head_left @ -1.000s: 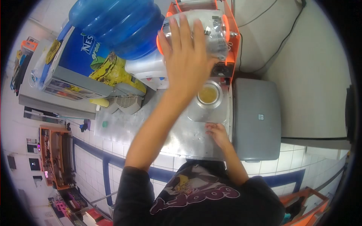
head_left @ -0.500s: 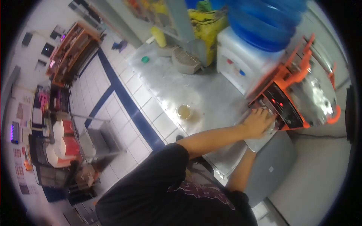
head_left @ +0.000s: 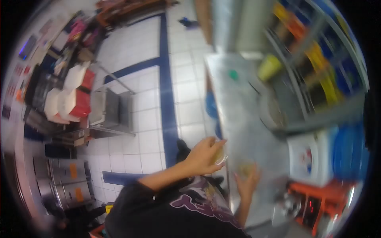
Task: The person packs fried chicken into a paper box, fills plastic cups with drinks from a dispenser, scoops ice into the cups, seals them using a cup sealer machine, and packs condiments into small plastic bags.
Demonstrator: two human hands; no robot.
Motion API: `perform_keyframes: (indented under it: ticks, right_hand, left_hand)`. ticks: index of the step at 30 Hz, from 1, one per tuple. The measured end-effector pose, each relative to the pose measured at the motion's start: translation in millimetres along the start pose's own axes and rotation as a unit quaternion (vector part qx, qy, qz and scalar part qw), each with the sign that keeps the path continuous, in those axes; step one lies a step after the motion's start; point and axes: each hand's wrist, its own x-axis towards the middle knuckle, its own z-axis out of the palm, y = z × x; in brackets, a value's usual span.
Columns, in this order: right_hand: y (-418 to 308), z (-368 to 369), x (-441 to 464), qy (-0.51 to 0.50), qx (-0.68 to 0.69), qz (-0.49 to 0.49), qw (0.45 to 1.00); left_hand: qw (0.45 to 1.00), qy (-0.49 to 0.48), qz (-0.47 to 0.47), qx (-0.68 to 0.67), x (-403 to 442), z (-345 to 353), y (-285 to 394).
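Note:
A small clear plastic cup (head_left: 219,156) with yellowish contents and a shiny top is in my left hand (head_left: 202,157), fingers wrapped around it, at the near edge of the steel table (head_left: 254,127). Over the tabletop, my right hand (head_left: 248,183) is blurred. Its thumb and fingers are around a second yellowish cup (head_left: 246,169), whose outline is smeared. An orange cup sealing machine (head_left: 311,210) with red lit digits stands to the right of that hand, beyond its reach at this moment.
A white water dispenser (head_left: 307,160) with a blue bottle (head_left: 349,154) stands behind the sealer. Farther along the table are a yellow-green cup (head_left: 269,67) and a green lid-like disc (head_left: 233,74). On the left, red and white boxes (head_left: 77,105) sit beside a grey cart (head_left: 119,111).
My view has turned left. Both hands have left the sealer: the left now holds a cup by the table edge, and the right has moved to the cup on the tabletop.

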Motion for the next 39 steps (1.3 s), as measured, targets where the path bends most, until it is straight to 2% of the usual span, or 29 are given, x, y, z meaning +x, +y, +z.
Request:
perform_keyframes:
  ticks: [1, 2, 3, 4, 5, 7, 8, 11, 17, 19, 20, 21, 23, 24, 25, 26, 28, 30, 31, 33, 34, 35, 36, 39]
  right_hand:
    - [14, 22, 15, -0.043, -0.055, -0.012, 0.998]
    - [47, 56, 16, 0.029, -0.139, -0.071, 0.987]
    - [9, 40, 28, -0.011, -0.048, 0.034, 0.998]
    - [25, 45, 41, -0.040, -0.077, -0.050, 0.995]
    - [21, 51, 53, -0.072, -0.081, -0.031, 0.994]
    - [-24, 84, 94, -0.113, -0.116, -0.002, 0.987]
    - [-58, 115, 121, -0.128, -0.131, 0.000, 0.983]
    - [-159, 193, 207, -0.183, -0.154, -0.016, 0.971]
    - [-310, 306, 399, -0.243, -0.207, -0.065, 0.946]
    - [-363, 329, 475, -0.245, -0.223, -0.076, 0.940]
    - [-394, 339, 520, -0.239, -0.233, -0.094, 0.938]
    - [-426, 345, 561, -0.234, -0.242, -0.108, 0.935]
    - [-512, 358, 655, -0.206, -0.253, -0.177, 0.929]
    - [-565, 364, 699, -0.190, -0.257, -0.219, 0.922]
    - [-627, 371, 740, -0.172, -0.254, -0.268, 0.913]
    - [-702, 380, 776, -0.150, -0.247, -0.323, 0.901]
    - [-869, 405, 817, -0.123, -0.225, -0.399, 0.880]
    - [-1022, 443, 832, -0.131, -0.202, -0.393, 0.888]
    - [-1064, 473, 856, -0.126, -0.203, -0.407, 0.881]
    - [-1151, 554, 903, -0.189, -0.222, -0.463, 0.837]
    - [-1187, 588, 919, -0.213, -0.234, -0.484, 0.816]
    - [-1217, 621, 927, -0.238, -0.244, -0.502, 0.795]
    - [-1235, 648, 926, -0.252, -0.233, -0.491, 0.801]
    - [-1238, 735, 944, -0.283, -0.177, -0.489, 0.806]
  left_hand:
    - [0.996, 0.006, -0.083, 0.040, -13, -23, -44]
    - [0.993, 0.034, -0.094, 0.058, -28, -46, -84]
    - [0.985, 0.047, -0.130, 0.099, -44, -65, -122]
    - [0.975, 0.061, -0.168, 0.135, -52, -88, -161]
    - [0.970, 0.086, -0.183, 0.138, -61, -114, -199]
    - [0.931, 0.074, -0.344, 0.103, -85, -148, -260]
    - [0.916, 0.110, -0.371, 0.102, -93, -164, -290]
    - [0.891, 0.163, -0.412, 0.104, -91, -210, -376]
    - [0.866, 0.144, -0.471, 0.085, -19, -310, -532]
    - [0.851, 0.146, -0.505, -0.019, 12, -341, -582]
    - [0.851, 0.192, -0.489, -0.022, 23, -349, -617]
    - [0.847, 0.200, -0.493, -0.018, 37, -361, -640]
    - [0.817, 0.292, -0.485, -0.107, 59, -401, -685]
    - [0.809, 0.301, -0.493, -0.104, 69, -424, -711]
    - [0.784, 0.352, -0.497, -0.114, 77, -444, -733]
    - [0.755, 0.403, -0.502, -0.128, 85, -458, -747]
    - [0.713, 0.444, -0.525, -0.136, 102, -520, -756]
    - [0.661, 0.486, -0.559, -0.120, 110, -569, -800]
    - [0.654, 0.500, -0.555, -0.120, 107, -581, -830]
    - [0.585, 0.583, -0.538, -0.168, 107, -605, -900]
    - [0.580, 0.594, -0.532, -0.168, 112, -623, -935]
    - [0.549, 0.624, -0.522, -0.192, 112, -645, -967]
    - [0.518, 0.646, -0.516, -0.220, 107, -671, -994]
    - [0.502, 0.651, -0.534, -0.200, 108, -762, -1077]
